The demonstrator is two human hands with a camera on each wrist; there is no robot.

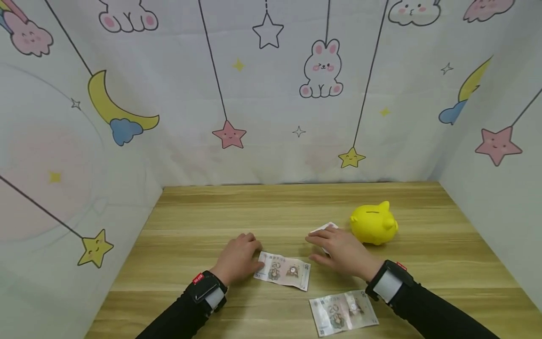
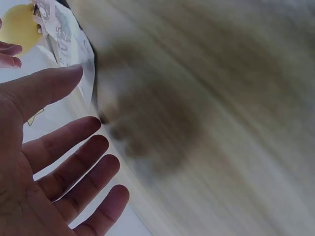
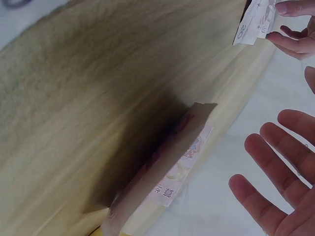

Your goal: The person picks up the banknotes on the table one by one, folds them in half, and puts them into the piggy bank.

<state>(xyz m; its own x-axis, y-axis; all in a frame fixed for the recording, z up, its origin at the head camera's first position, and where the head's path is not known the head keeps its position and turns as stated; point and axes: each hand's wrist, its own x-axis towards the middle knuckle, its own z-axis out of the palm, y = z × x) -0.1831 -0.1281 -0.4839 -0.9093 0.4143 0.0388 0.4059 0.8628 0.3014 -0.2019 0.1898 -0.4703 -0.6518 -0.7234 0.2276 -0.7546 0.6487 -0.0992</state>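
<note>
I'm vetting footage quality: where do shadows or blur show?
Head view: fairly even light, yellow piggy bank clear; left wrist view: soft dark shadow on the blurry tabletop beyond the left hand; right wrist view: dark shadow beside the nearest banknote.

Note [image 1: 282,271]: pale, brownish-pink print. Piggy bank [image 1: 371,226]: plain yellow. Table [image 1: 237,209]: tan, wood-grain streaks. Backdrop [image 1: 271,94]: white, patterned with pink and yellow stars, white rabbits, yellow-and-blue moons. Sleeves [image 1: 169,315]: black.

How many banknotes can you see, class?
3: one banknote by the left hand, another partly hidden by the right hand, a third lowest in the head view. Others could be hidden.
</note>
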